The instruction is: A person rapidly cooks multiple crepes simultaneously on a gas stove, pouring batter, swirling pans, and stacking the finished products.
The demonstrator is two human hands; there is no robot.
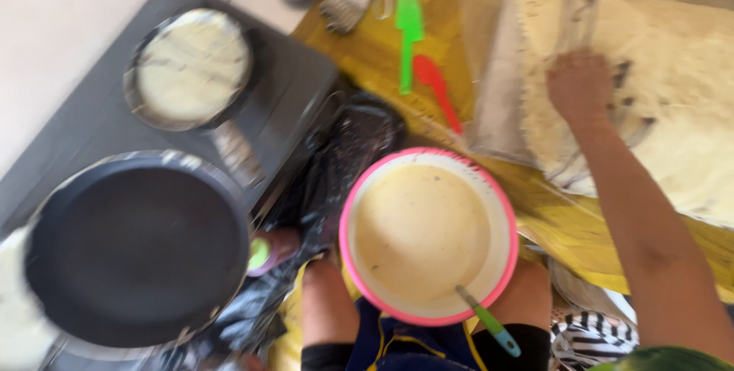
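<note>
A dark grey cooktop (pixel 92 123) is seen at the left, beside a yellow sheet (pixel 367 50) spread over the floor; the view is blurred by motion. Two round frying pans are counted on the cooktop — the near black pan (pixel 138 245) bare, the far pan (pixel 191 69) filled by a pale crepe. One pink-rimmed bowl (pixel 428 235) of smooth cream batter is set between the person's knees, a green-and-blue-handled ladle (pixel 488 321) leaning in it. Two silicone spatulas are laid on the sheet, one green (pixel 409 35), one red (pixel 437 88). A stack of thin, floury crepes (pixel 680 73) is spread on clear plastic at the right. The right hand (pixel 581 84) is pressed flat on the stack, fingers mostly open, nothing gripped. The left hand cannot be seen.
</note>
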